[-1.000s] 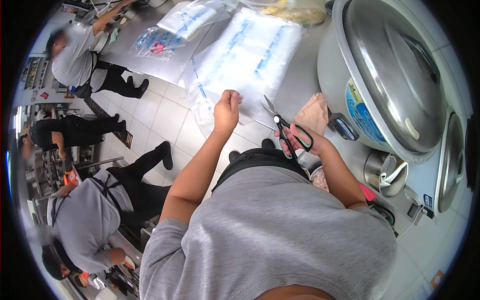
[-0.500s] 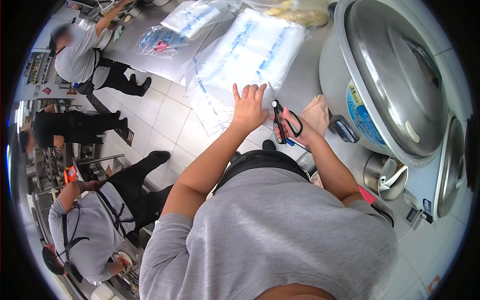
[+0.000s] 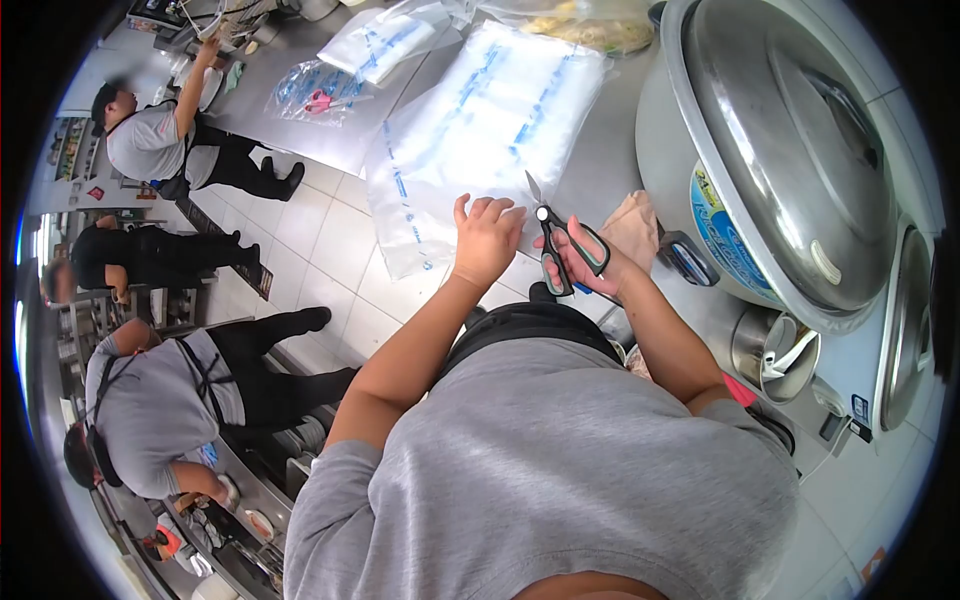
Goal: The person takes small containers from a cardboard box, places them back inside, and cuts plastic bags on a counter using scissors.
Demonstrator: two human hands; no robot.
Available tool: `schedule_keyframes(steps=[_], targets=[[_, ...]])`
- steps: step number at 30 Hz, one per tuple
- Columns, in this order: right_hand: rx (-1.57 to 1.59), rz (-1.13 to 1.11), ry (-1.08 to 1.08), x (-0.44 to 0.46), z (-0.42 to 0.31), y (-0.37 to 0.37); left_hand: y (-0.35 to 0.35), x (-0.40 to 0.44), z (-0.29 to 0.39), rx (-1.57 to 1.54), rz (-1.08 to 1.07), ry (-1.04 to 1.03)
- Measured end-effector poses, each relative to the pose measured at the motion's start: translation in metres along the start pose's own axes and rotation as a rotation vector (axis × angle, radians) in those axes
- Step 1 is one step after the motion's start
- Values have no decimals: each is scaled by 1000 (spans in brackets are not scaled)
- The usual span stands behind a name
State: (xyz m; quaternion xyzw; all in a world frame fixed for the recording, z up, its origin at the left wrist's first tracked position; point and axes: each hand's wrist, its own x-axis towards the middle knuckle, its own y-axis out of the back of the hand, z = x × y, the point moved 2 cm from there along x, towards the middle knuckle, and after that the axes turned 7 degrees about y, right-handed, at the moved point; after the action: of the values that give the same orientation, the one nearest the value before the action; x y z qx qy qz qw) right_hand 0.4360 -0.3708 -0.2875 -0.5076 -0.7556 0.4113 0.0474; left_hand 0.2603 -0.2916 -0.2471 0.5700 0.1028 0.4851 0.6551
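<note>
In my right hand [image 3: 600,262] I hold scissors [image 3: 543,213] with black and grey handles, fingers through the loops and blades pointing away from me. Beside it, my left hand [image 3: 488,240] lies palm down at the near edge of a stack of clear plastic bags [image 3: 510,90] with blue print. Its fingers are bent over the plastic bag's edge [image 3: 415,235], which overhangs the metal table; the thumb is mostly hidden. The scissors' blades are just right of the left fingertips, near the plastic.
A large lidded pot [image 3: 780,130] stands at the right, with a brown cloth [image 3: 630,225] by it. A steel container [image 3: 765,350] holds a white-handled utensil. Pink-handled scissors [image 3: 318,100] lie on the metal table [image 3: 345,145]. Co-workers stand at the left, one bending over a counter [image 3: 245,500].
My left hand has drawn back toward me, its fingers now more bent, and the plastic edge has shifted slightly nearer. The scissors have tilted a little leftward. A co-worker at the left bends lower.
</note>
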Motion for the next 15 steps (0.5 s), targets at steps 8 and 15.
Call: schedule_keyframes(steps=[8, 15], targets=[[-49, 73, 247, 10, 15, -5, 9, -4, 19, -199, -73, 16], [63, 213, 393, 14, 23, -27, 6, -1, 27, -305, -60, -42]])
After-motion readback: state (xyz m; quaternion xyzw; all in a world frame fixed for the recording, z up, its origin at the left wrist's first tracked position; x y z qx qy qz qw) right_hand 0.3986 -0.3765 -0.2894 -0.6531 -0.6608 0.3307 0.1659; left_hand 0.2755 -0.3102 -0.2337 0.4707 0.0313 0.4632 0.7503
